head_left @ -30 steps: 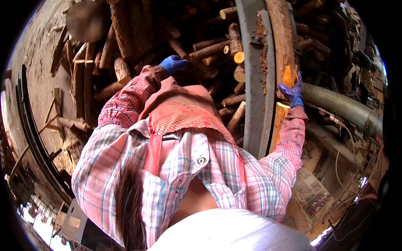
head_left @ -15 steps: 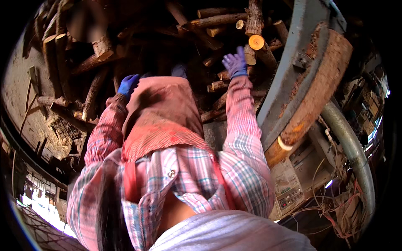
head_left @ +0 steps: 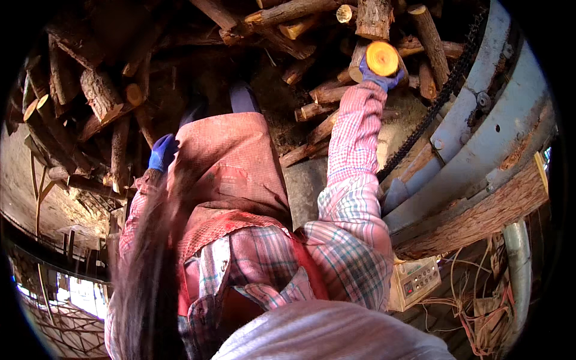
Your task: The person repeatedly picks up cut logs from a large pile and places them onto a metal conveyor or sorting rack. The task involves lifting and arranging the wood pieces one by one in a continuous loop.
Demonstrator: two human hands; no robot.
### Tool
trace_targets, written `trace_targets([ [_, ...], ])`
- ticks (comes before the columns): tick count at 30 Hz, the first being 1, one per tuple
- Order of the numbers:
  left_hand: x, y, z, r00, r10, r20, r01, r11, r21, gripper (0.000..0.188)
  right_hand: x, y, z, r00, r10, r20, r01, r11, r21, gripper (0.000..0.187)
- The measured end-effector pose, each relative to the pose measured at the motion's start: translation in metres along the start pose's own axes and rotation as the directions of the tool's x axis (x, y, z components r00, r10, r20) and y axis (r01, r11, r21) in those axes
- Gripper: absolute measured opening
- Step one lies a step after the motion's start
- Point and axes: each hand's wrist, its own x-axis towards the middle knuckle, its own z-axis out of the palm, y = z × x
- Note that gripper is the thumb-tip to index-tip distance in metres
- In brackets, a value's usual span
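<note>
The right hand [head_left: 384, 80], in a blue-purple glove, has changed its place: 1 s ago it is on the long, brown, bark-covered log [head_left: 480, 213] beside the grey-blue metal frame [head_left: 462, 174], and 0.5 s ago it is stretched open above the pile. Now it is gripping a round wooden log with a bright orange cut face [head_left: 381, 58], and its fingers are around the rim of this end. I judge that the handling has therefore passed from the long log to this round log. The round log is at the front of the pile, just below a thick log with rough brown bark [head_left: 373, 21]; its cut face looks up to the camera, and I cannot tell if it is already lifted.

The left hand [head_left: 162, 153], in a blue glove, hangs beside the dusty red cloth apron [head_left: 234, 156]. Nothing is seen in it, but I cannot tell whether its fingers are closed. The long log lies at the right, well apart from both hands, and a black metal chain [head_left: 441, 99] runs between the pile and the frame.
</note>
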Motion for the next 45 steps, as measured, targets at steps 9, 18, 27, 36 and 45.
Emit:
trace_targets([
  [9,-0.004,0.166,0.113,0.948,0.049,0.315,-0.021,0.996,-0.092,0.041,-0.257,0.077,-0.055,0.986,0.027,0.163,-0.037,0.997,0.06,0.07],
  [18,-0.079,0.219,0.132,0.93,-0.186,0.318,0.339,0.773,-0.537,0.077,-0.519,0.159,-0.031,0.71,0.578,0.402,-0.222,0.726,-0.651,0.06],
  [27,-0.116,0.335,0.091,0.874,0.44,0.206,-0.209,0.722,-0.659,0.064,-0.524,0.145,0.081,0.513,0.572,0.64,0.31,0.571,-0.76,0.09],
  [36,-0.327,0.505,0.316,0.316,0.931,0.184,-0.933,0.341,-0.119,0.061,-0.535,-0.053,0.234,0.332,-0.033,0.943,0.868,0.403,-0.291,0.112],
  [45,-0.275,0.482,0.308,0.161,0.861,0.483,-0.948,0.272,-0.167,0.06,-0.447,-0.26,0.272,0.675,-0.069,0.735,0.619,-0.491,-0.614,0.123],
])
